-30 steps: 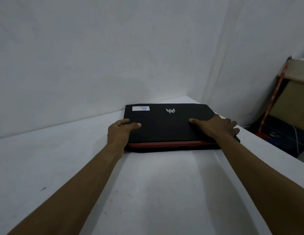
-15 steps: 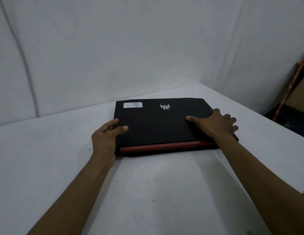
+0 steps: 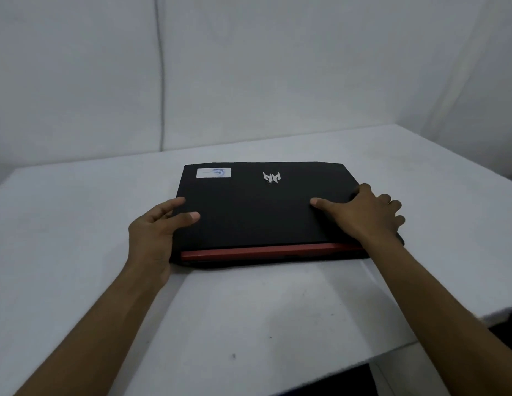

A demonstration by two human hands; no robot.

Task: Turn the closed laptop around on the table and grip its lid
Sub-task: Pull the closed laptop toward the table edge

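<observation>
A closed black laptop [image 3: 257, 212] lies flat on the white table [image 3: 249, 315]. Its red hinge strip faces me along the near edge, and a silver logo and a white sticker sit near the far edge of the lid. My left hand [image 3: 154, 232] holds the laptop's left side, thumb on the lid and fingers against the side edge. My right hand [image 3: 363, 215] lies over the right side of the lid, thumb on top and fingers curled past the right edge.
A white wall rises just behind the table, with a thin cable [image 3: 161, 81] running down it. The table's right edge [image 3: 449, 332] and near right corner drop to a dark floor.
The view has shifted, so the laptop sits nearer the frame's centre. My left hand has slid a little further along the left edge. The laptop keeps the same orientation.
</observation>
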